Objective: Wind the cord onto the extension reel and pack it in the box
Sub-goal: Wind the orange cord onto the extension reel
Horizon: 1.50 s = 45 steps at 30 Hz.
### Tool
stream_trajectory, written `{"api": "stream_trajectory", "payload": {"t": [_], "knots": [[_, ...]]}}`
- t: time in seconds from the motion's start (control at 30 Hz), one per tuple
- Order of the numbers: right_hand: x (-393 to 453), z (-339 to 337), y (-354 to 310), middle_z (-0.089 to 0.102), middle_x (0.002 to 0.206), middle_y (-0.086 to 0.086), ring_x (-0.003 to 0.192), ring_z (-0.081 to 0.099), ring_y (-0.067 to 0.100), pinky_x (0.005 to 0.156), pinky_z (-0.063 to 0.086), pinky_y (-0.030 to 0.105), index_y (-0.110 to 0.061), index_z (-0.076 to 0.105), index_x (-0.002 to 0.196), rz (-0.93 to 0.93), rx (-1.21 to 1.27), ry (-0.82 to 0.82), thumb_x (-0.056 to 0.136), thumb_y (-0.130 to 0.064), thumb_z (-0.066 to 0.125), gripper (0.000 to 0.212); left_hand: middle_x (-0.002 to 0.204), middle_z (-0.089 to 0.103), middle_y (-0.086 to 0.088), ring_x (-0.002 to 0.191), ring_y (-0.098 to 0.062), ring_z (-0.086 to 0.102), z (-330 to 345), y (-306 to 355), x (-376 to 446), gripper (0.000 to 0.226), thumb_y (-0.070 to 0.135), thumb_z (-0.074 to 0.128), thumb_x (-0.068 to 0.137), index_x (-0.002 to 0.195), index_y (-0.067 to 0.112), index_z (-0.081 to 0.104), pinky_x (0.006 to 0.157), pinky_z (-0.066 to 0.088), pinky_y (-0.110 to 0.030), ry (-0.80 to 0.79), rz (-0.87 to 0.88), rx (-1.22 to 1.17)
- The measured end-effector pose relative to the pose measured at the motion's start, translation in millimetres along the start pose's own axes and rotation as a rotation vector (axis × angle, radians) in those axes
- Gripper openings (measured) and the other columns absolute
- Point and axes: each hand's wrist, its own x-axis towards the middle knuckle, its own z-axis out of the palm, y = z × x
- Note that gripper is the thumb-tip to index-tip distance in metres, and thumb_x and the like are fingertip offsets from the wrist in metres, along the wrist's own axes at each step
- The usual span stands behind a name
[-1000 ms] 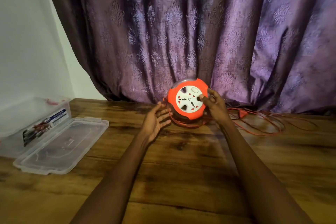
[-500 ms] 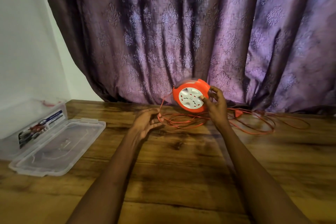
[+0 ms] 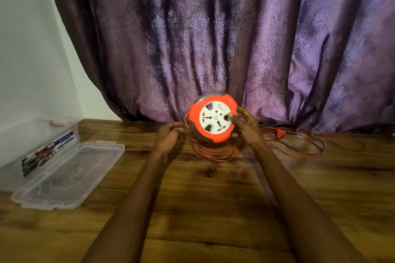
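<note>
An orange extension reel with a white socket face stands on edge at the back of the wooden table, its face toward me. My right hand holds its right rim, a fingertip on the white face. My left hand, fingers curled, pinches the thin orange cord just left of the reel. Loose cord loops lie under the reel and trail right to an orange plug. A clear plastic box sits at the far left, its lid lying flat beside it.
A purple patterned curtain hangs right behind the reel and the table's back edge. A white wall rises at the left. More cord loops spread over the table's back right.
My left hand went from open beside the reel to gripping the cord. The reel was lifted and turned by my right hand, and its socket face has rotated.
</note>
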Motion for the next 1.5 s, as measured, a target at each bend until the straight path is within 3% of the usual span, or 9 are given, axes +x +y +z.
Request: {"api": "stream_trajectory", "payload": {"t": [0.1,0.23,0.47,0.6,0.73,1.07,1.23,1.37,1.5], "knots": [[0.3,-0.5,-6.3,0.077,0.088,-0.006,0.063,0.065,0.002,0.045,0.05,0.02,-0.012,0.053,0.134,0.004,-0.084,-0.017,0.091,-0.016,0.068,0.046,0.072,0.074,0.0,0.061,-0.01,0.067,-4.5,18.0,2.2,0.021,0.0,0.056,0.092,0.107,0.006,0.07,0.057,0.055,-0.021,0.073,0.048,-0.152],[-1.4,6.9,-16.9,0.077,0.087,-0.009,0.071,0.066,-0.004,0.056,0.05,0.012,-0.019,0.06,0.122,-0.048,-0.221,-0.167,0.092,-0.006,0.064,0.033,0.091,0.076,0.004,0.083,-0.008,0.065,-4.0,17.6,-5.0,0.013,0.021,0.063,0.097,0.105,0.016,0.073,0.077,0.054,-0.022,-0.098,0.17,0.016],[-5.2,28.4,-15.1,0.052,0.14,0.007,0.123,0.051,0.01,0.107,0.041,0.028,-0.016,0.046,0.144,-0.311,-0.667,-0.12,0.091,-0.021,0.069,0.058,0.089,0.076,-0.005,0.077,-0.014,0.066,-8.1,10.0,-4.6,0.017,0.019,0.07,0.093,0.102,0.005,0.072,0.073,0.055,-0.03,-0.128,0.111,0.004],[-19.3,35.7,-3.1,0.051,0.129,0.001,0.115,0.052,0.022,0.094,0.047,0.04,-0.031,0.047,0.142,-0.744,-1.155,-0.163,0.09,-0.039,0.062,0.054,0.08,0.067,-0.005,0.064,-0.011,0.057,-4.9,5.4,-6.6,0.01,0.018,0.07,0.092,0.084,0.015,0.065,0.06,0.048,-0.028,-0.005,0.093,-0.073],[-27.3,51.8,1.1,0.051,0.135,-0.001,0.113,0.053,0.025,0.083,0.041,0.039,-0.045,0.045,0.139,-0.742,-1.564,-0.177,0.087,-0.041,0.061,0.054,0.097,0.064,-0.017,0.08,-0.024,0.062,-5.8,6.3,-8.4,0.011,0.019,0.071,0.091,0.095,0.016,0.061,0.055,0.052,-0.027,0.01,0.031,-0.162],[-16.7,70.2,-12.4,0.067,0.11,0.009,0.104,0.054,0.033,0.084,0.037,0.045,-0.045,0.042,0.137,-0.794,-1.821,-0.154,0.082,-0.044,0.062,0.057,0.098,0.064,-0.019,0.088,-0.026,0.062,0.0,2.5,-4.4,0.018,0.014,0.074,0.088,0.103,0.008,0.065,0.077,0.053,-0.037,0.024,0.078,-0.155],[-17.6,81.4,-12.3,0.074,0.097,0.009,0.097,0.065,0.034,0.085,0.042,0.042,-0.044,0.043,0.129,-0.475,-1.556,0.068,0.074,-0.061,0.06,0.06,0.07,0.062,0.009,0.062,-0.001,0.056,8.9,-3.8,-3.4,0.016,0.01,0.075,0.087,0.092,0.016,0.061,0.068,0.048,-0.024,0.027,0.136,-0.113],[-11.1,86.4,-16.1,0.073,0.106,0.008,0.097,0.069,0.03,0.083,0.051,0.037,-0.032,0.058,0.119,0.006,-1.071,0.193,0.067,-0.067,0.065,0.063,0.095,0.071,-0.014,0.084,-0.019,0.066,16.5,-12.5,-5.6,0.027,0.005,0.08,0.081,0.1,0.013,0.061,0.083,0.055,-0.041,0.012,0.151,-0.085],[-4.9,81.7,-12.9,0.071,0.058,0.009,0.035,0.05,0.014,0.036,0.034,0.017,-0.007,0.067,0.093,0.381,-0.248,0.156,0.079,-0.054,0.071,0.049,0.105,0.073,-0.021,0.09,-0.023,0.067,25.0,-18.5,-8.9,0.028,0.007,0.082,0.079,0.097,0.015,0.063,0.087,0.056,-0.047,0.038,0.167,-0.087]]}}
